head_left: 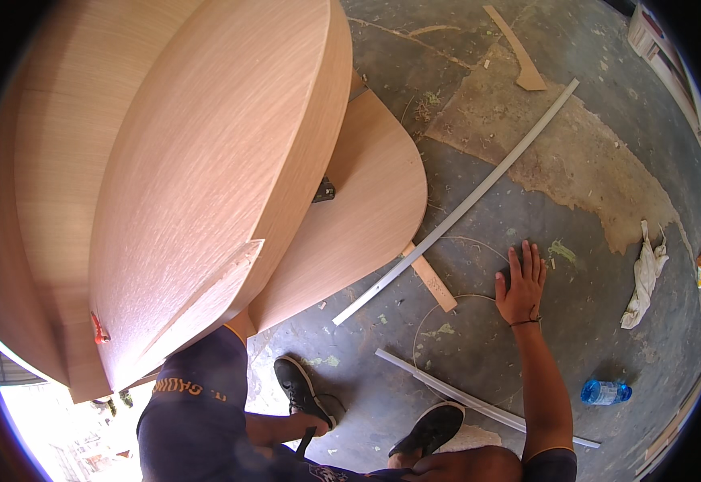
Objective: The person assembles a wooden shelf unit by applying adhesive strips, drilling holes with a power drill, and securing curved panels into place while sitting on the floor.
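My right hand (521, 285) is open above the grey floor, fingers stretched out, holding nothing. Whether it touches the floor I cannot tell. A thin cord circles the wrist. My left arm, in a dark sleeve (198, 386) with orange trim, reaches behind a large curved wood-grain panel (214, 136), which hides the left hand. The panel's lower edge bears a pale, rough strip (206, 297). Beneath it, a flat rounded wood-grain board (366, 185) juts out, with a small dark object (324, 190) on it, partly covered.
A long grey strip (463, 197) lies across the floor, and a second strip (479, 402) near my shoes. A short wood piece (431, 277), wood offcut (519, 52), twisted white cloth (645, 277) and blue bottle (605, 392) lie about. Something red (99, 328) shows on the panel.
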A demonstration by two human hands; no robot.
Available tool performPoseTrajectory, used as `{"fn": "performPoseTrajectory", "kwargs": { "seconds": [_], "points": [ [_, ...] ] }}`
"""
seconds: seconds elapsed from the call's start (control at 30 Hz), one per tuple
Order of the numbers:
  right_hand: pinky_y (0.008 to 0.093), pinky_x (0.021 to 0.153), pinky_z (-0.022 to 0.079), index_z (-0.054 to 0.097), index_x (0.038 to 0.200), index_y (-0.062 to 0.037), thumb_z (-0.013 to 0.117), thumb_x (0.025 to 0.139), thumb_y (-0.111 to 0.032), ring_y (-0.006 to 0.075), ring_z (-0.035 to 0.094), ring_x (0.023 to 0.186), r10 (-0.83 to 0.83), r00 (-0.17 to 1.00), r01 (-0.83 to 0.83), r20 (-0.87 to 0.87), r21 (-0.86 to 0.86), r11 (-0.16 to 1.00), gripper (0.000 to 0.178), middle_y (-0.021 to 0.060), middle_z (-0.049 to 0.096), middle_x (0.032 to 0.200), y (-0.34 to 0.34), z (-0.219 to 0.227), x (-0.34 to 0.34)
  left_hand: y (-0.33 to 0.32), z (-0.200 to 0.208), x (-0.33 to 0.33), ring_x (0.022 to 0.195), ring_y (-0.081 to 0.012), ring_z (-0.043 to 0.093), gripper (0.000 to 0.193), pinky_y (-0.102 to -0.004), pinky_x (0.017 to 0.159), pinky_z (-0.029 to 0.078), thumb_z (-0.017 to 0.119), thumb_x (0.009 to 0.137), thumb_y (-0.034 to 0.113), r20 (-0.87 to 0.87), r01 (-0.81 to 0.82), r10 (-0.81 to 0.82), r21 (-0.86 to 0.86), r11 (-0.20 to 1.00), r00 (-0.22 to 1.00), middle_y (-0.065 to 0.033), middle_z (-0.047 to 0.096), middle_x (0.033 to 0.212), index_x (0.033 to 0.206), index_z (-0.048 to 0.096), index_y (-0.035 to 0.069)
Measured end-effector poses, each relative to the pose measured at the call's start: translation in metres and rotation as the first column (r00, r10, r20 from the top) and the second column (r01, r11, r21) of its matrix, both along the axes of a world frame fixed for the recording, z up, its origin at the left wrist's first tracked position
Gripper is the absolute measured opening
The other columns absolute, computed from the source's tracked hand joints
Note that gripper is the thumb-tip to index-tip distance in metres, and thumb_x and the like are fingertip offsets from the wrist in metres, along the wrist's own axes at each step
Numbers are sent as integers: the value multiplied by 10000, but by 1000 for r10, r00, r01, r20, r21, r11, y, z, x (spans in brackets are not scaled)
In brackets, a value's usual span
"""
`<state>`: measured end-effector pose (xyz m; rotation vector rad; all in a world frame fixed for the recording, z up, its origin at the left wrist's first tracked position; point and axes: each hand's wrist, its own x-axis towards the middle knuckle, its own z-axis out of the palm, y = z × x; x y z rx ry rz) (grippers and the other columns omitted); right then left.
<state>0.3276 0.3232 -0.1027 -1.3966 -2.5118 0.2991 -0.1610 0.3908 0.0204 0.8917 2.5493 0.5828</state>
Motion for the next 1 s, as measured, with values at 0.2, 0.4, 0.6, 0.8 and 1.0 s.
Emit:
{"fn": "performPoseTrajectory", "kwargs": {
  "seconds": [0.2, 0.4, 0.6, 0.8, 1.0],
  "points": [
    [514, 1117, 191, 479, 1318, -96, 515, 876, -313, 376, 267, 1369, 3, 1000, -3, 1, 1, 1000, 493, 175, 350, 1448, 0, -2, 1, 2, 4, 8, 508, -168, 617, 288, -325, 485, 505, 665, 824, 255, 19, -40, 39, 20, 999, 999, -81, 619, 707, 983, 576, 31],
    [514, 1117, 189, 479, 1319, -97, 515, 877, -316, 374, 261, 1372, 3, 1000, -3, -1, -2, 1000, 495, 173, 349, 1449, 0, -1, -1, -2, -2, -6, 497, -166, 612, 290, -319, 492, 505, 666, 823, 250, 12, 12, -12, 43, 999, 1000, -76, 612, 705, 987, 576, 27],
    [511, 1119, 186, 477, 1321, -100, 513, 879, -316, 369, 257, 1375, -1, 1000, 1, 12, -9, 1000, 494, 172, 346, 1451, 0, -1, 0, -1, -3, -5, 500, -163, 613, 288, -315, 493, 503, 665, 822, 248, 16, 7, -7, 22, 1000, 1000, -72, 612, 712, 988, 577, 29],
    [508, 1120, 186, 478, 1320, -100, 514, 878, -316, 369, 256, 1376, 1, 1000, -1, 3, -10, 1000, 493, 171, 344, 1453, 0, -1, 0, -3, -1, -3, 500, -163, 610, 284, -320, 482, 501, 668, 819, 241, 30, -4, 3, 42, 999, 1000, -67, 608, 715, 1000, 576, 43],
    [508, 1120, 185, 474, 1323, -97, 517, 874, -315, 374, 256, 1375, 4, 1000, -4, -1, -7, 1000, 501, 174, 341, 1454, 0, -1, 0, -3, -1, -3, 497, -163, 606, 285, -324, 476, 501, 669, 816, 237, 38, -15, 14, 36, 999, 999, -65, 604, 710, 1002, 574, 43]
  ]
}}
